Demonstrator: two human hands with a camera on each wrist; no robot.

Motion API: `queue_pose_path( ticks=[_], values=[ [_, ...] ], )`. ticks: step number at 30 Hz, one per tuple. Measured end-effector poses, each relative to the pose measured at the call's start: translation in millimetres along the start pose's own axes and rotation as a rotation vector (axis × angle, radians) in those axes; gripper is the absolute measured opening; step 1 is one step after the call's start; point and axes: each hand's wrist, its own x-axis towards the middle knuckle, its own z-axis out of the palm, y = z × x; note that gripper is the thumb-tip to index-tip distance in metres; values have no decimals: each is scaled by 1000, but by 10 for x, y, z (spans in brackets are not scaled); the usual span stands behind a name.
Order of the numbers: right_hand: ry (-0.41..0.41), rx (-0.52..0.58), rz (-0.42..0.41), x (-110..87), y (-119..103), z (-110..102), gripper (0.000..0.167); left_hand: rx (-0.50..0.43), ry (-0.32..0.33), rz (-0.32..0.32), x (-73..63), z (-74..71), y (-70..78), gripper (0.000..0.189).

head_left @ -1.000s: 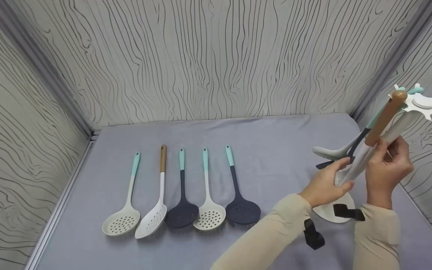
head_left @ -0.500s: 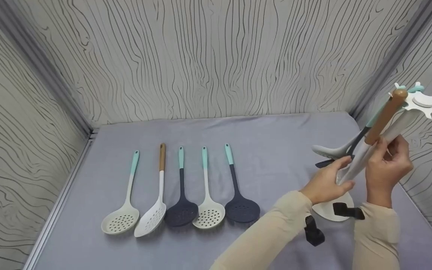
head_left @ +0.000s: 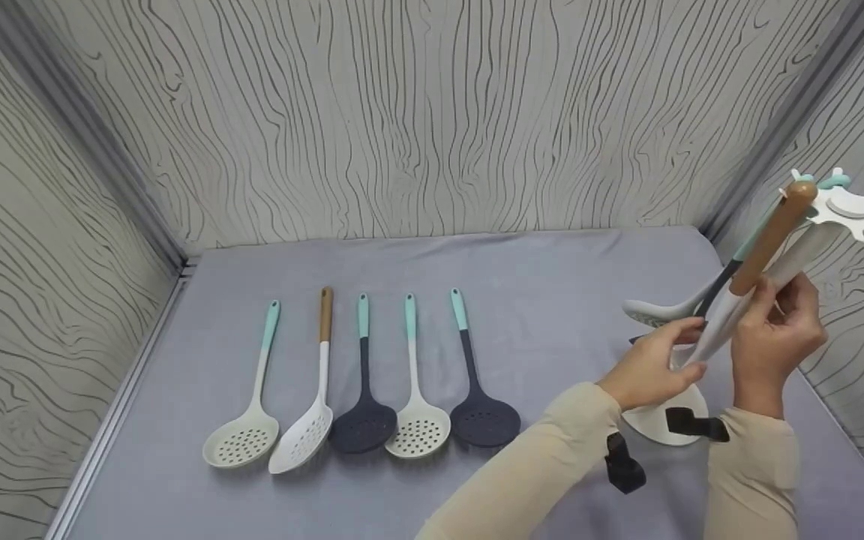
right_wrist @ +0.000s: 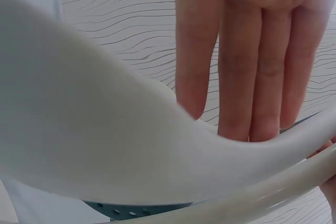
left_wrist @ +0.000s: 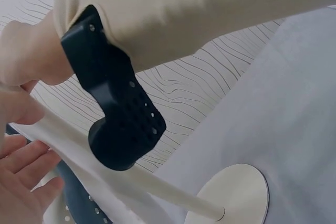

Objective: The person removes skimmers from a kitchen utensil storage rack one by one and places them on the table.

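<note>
At the right of the head view, my right hand (head_left: 777,337) pinches a brown-handled white skimmer (head_left: 769,240) where handle meets shaft. Its handle end is at the arms of a white utensil stand (head_left: 848,206); the skimmer's head is mostly hidden by my left hand (head_left: 653,367). That hand supports the lower part, thumb in front. In the right wrist view its fingers (right_wrist: 239,77) extend straight behind the white neck (right_wrist: 210,150). A pale skimmer (head_left: 657,309) and a dark one hang beside it, partly covered.
Several skimmers lie in a row on the grey cloth, from a cream one (head_left: 243,442) at the left to a dark one (head_left: 484,420). The round stand base (left_wrist: 239,192) sits beneath my hands. Patterned panels (head_left: 417,112) enclose the back and sides.
Both hands stay nearly in place. My left fingers have shifted slightly, and less of the dark hanging skimmer shows behind them. The skimmers on the cloth have not moved.
</note>
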Motion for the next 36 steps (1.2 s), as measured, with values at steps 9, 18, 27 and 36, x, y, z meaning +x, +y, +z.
queue_pose_path(
  ticks=[9, 18, 27, 36],
  values=[
    [-11, -21, 23, -1, -11, -7, 21, 61, 6, 51, -60, -47, -14, 43],
    [-4, 0, 7, 11, -11, 3, 17, 26, 12, 45, -113, -126, -14, 31],
    [2, 16, 36, 3, -17, -7, 22, 57, -20, 83, -189, -188, 43, 28],
    [-7, 36, -10, -8, 8, -7, 26, 61, -7, 109, -249, -204, 86, 26]
  ],
)
